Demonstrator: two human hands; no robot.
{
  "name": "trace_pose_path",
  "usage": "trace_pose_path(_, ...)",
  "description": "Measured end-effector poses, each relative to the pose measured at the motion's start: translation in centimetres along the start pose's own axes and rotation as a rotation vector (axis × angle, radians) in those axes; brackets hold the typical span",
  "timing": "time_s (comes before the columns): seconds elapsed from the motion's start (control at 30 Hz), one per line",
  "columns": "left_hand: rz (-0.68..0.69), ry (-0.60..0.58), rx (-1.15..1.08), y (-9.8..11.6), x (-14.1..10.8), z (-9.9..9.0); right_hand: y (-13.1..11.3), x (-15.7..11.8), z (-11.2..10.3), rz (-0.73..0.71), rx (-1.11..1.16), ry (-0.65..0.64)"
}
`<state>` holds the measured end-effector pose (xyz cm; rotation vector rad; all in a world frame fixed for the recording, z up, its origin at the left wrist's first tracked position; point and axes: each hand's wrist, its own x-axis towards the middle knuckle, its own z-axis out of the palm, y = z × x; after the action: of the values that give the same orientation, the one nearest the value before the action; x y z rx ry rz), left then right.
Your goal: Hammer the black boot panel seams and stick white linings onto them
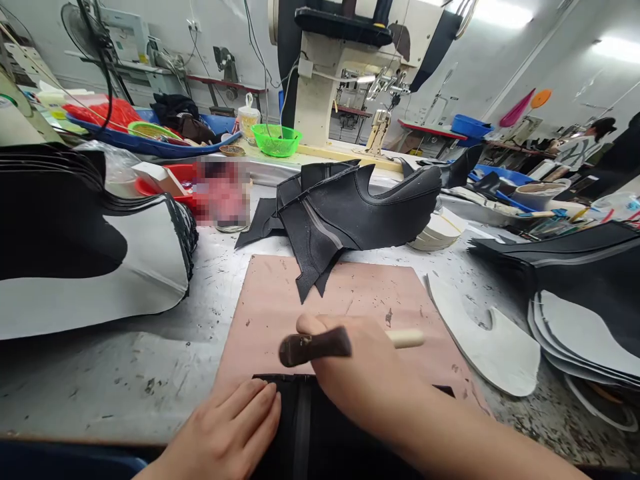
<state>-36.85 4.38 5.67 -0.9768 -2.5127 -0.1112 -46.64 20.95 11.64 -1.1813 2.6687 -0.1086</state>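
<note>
My right hand (355,373) is wrapped round a hammer, its dark metal head (314,346) above the black piece and its pale wooden handle (406,338) sticking out to the right. Flat on the left part of a black leather-like piece (295,433) lies my left hand (235,427), fingers stretched out and close together. A grey strip (302,427) runs down the piece, whose right side is largely hidden under my right arm. Beneath it is a pinkish-tan board (330,293). Stitched black pieces (365,207) rest in a heap at the board's far edge.
On the left stands a tall stack of black and white cut pieces (145,273). To the right are a white curved piece (493,347) and another black stack (590,267). Behind are a green basket (277,141) and a sewing machine (315,93). A person (583,147) is at far right.
</note>
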Motion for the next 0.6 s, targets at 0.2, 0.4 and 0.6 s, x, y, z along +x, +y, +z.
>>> trace_pose_path(0.2,-0.025,-0.030,0.023,0.8,0.1,0.1,-0.8,1.1,0.2,-0.024,0.005,-0.017)
trace_pose_path(0.4,-0.055,-0.042,0.104,1.8,-0.6,0.3,-0.5,0.3,1.8,-0.032,0.081,0.015)
trace_pose_path(0.6,-0.094,-0.059,0.049,2.2,-0.7,0.4,1.4,-2.0,2.2,0.020,0.088,0.053)
